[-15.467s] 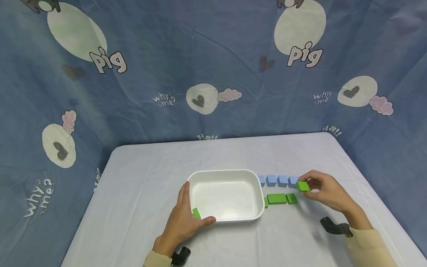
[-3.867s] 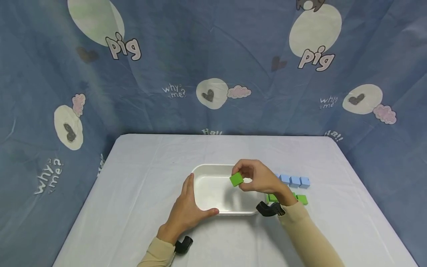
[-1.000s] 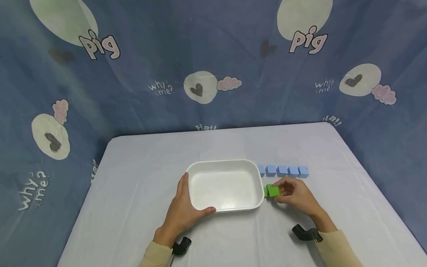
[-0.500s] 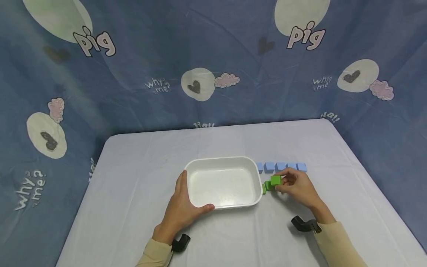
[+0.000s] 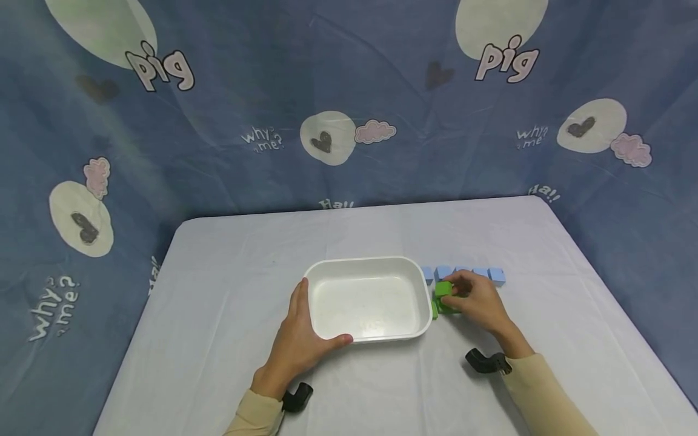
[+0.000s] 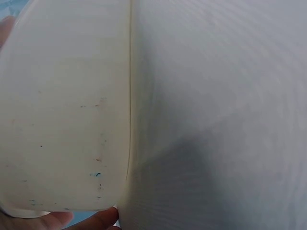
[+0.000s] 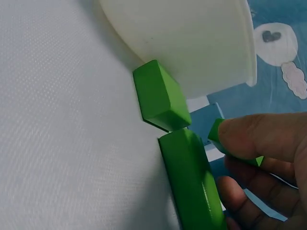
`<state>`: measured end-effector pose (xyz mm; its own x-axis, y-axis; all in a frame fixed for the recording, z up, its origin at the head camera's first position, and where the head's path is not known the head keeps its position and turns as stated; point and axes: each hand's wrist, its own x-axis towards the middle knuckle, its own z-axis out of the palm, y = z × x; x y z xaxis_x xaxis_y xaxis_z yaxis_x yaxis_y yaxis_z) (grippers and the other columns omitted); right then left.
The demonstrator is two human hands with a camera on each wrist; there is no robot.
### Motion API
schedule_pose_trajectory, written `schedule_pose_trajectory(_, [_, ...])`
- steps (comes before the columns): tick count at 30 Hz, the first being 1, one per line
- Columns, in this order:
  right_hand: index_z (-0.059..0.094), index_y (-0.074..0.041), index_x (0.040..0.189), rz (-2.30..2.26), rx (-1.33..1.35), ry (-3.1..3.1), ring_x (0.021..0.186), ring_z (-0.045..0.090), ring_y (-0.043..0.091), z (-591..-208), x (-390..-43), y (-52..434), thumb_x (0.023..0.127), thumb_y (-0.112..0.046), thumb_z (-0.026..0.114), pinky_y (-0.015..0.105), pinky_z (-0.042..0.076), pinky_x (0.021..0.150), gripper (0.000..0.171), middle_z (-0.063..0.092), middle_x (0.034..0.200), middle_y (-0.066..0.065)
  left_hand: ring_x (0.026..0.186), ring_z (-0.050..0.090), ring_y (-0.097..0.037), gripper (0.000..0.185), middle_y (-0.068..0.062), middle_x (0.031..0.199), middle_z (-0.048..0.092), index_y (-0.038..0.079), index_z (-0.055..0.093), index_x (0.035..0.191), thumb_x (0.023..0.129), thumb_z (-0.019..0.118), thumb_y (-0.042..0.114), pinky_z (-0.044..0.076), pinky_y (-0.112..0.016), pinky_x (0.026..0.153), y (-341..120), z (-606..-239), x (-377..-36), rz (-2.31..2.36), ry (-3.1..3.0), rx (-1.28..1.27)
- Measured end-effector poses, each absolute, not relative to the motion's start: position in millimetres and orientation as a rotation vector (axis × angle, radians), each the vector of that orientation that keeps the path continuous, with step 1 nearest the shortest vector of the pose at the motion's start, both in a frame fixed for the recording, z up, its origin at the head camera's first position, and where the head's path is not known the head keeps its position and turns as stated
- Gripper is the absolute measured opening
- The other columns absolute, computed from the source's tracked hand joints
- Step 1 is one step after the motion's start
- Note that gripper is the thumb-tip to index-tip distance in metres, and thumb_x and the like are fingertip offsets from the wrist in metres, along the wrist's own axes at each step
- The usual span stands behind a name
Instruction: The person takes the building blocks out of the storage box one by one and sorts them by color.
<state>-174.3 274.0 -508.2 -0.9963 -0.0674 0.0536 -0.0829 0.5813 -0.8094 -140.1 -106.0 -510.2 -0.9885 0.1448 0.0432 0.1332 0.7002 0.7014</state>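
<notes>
My left hand (image 5: 300, 345) grips the near left corner of a white tray (image 5: 424, 330), fingers along its left side and thumb on its front edge. In the left wrist view the tray's outer wall (image 6: 67, 96) fills the left side, with fingertips (image 6: 98, 220) at its lower corner. Past the tray's right end, my right hand (image 5: 480, 306) pinches a green block (image 5: 443, 289) between thumb and fingers, raised over other green blocks. The right wrist view shows a short green block (image 7: 153, 93) beside the tray and a long green block (image 7: 189, 177) behind it.
A row of light blue blocks (image 5: 497, 276) stands behind the right hand, partly covered by it. The white-covered table (image 5: 245, 260) ends at a blue printed cloth (image 5: 218, 139) at the back and sides.
Over the last second my right hand has lifted the green block and shifted it slightly left, toward the tray. Earlier, a green block was carried over the tray. The left hand keeps its hold.
</notes>
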Motion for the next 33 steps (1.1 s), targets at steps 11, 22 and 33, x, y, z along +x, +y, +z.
schedule_pose_trajectory(11, [0.067, 0.0, 0.115, 1.346, 0.154, -2.789, 0.086, 0.064, 0.021, -514, -176, 265, 0.082, -0.002, 0.082, 0.033, 0.054, 0.074, 0.036, 0.071, 0.1, 0.011, 0.127, 0.053, -0.041, 0.144, -0.008, 0.168, 0.014, 0.013, 0.003, 0.165, 0.063, 0.087, 0.07, 0.047, -0.055, 0.099, -106, -511, -141, 1.184, 2.896, 0.243])
schedule_pose_trajectory(22, [0.068, 0.0, 0.113, 1.283, 0.159, -2.788, 0.083, 0.065, 0.02, -515, -176, 264, 0.083, -0.003, 0.082, 0.033, 0.053, 0.072, 0.034, 0.072, 0.098, 0.01, 0.129, 0.051, -0.042, 0.144, -0.009, 0.168, 0.014, 0.012, 0.004, 0.165, 0.062, 0.087, 0.069, 0.046, -0.056, 0.1, -106, -511, -140, 1.199, 2.89, 0.24])
schedule_pose_trajectory(33, [0.07, -0.001, 0.112, 1.296, 0.114, -2.792, 0.082, 0.064, 0.019, -514, -178, 261, 0.082, 0.0, 0.081, 0.03, 0.052, 0.072, 0.032, 0.073, 0.097, 0.009, 0.13, 0.051, -0.04, 0.144, -0.009, 0.168, 0.015, 0.012, 0.004, 0.165, 0.061, 0.088, 0.069, 0.046, -0.055, 0.1, -106, -510, -139, 1.202, 2.888, 0.232])
